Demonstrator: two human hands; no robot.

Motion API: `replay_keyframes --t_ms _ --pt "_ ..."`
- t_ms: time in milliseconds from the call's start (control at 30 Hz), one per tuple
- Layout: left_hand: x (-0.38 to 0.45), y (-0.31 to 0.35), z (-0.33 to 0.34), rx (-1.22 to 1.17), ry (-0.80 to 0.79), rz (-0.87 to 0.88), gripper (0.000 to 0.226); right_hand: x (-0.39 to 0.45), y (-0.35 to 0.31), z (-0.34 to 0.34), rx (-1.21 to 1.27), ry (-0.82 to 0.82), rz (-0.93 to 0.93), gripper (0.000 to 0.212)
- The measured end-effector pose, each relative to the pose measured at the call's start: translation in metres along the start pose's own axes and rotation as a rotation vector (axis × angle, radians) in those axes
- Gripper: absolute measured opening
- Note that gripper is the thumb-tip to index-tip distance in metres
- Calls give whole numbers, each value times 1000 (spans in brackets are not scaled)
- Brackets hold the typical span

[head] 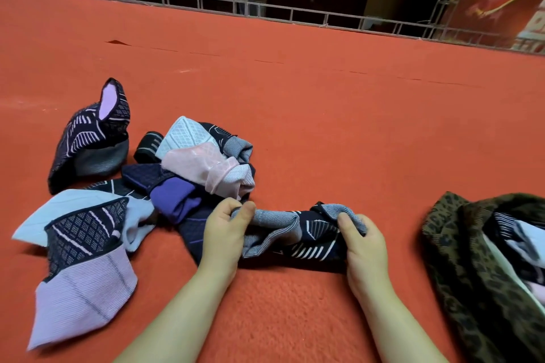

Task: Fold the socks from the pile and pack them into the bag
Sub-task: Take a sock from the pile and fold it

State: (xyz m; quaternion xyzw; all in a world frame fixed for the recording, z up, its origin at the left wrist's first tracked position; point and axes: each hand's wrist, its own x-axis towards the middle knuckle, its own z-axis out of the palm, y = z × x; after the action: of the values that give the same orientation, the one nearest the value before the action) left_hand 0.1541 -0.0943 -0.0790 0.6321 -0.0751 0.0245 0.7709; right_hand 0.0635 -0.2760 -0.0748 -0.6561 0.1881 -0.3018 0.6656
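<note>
Left hand point(225, 225) and right hand point(364, 237) each pinch an end of the dark patterned sock point(298, 237) at lower centre, between pile point(188, 174) and bag point(460, 244); I'd square the ends before folding.

- Leopard-print bag point(460, 247): cut off by right & bottom frame edges; contents only partly seen.
- Both forearms cut off at bottom edge.
- Sock pile point(188, 174), centre-left: lower socks buried, count unclear.
- Red poster point(501, 6), upper right: blurred, cropped.
</note>
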Motion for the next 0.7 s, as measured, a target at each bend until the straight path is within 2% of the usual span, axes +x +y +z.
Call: replay_keyframes --t_ms 67,167,233,267,333,433,500,567,700 --pt "1 -1 1 10 67 -16 29 -1 1 -1 -32 73 -14 20" --pt "0 -1 2 -110 43 -78 35 -2 1 0 -50 139 -15 24" --pt "-2 2 3 -113 44 -45 35 -2 1 2 -47 166 4 23" --pt "-4 3 2 -68 49 19 33 -3 2 2 -32 183 17 22" --pt "-14 9 2 69 -9 253 24 -5 0 2 -4 194 27 20" --pt "-32 12 7 386 -271 613 8 -7 -4 5 -1 151 26 17" --pt "-38 6 11 549 -407 691 16 -11 -4 11 42 77 46 13" --pt "-36 4 13 592 -445 673 24 -16 -1 18 126 -35 79 17" --pt "-25 5 11 420 -266 432 17 -24 -1 27 379 -237 226 47"
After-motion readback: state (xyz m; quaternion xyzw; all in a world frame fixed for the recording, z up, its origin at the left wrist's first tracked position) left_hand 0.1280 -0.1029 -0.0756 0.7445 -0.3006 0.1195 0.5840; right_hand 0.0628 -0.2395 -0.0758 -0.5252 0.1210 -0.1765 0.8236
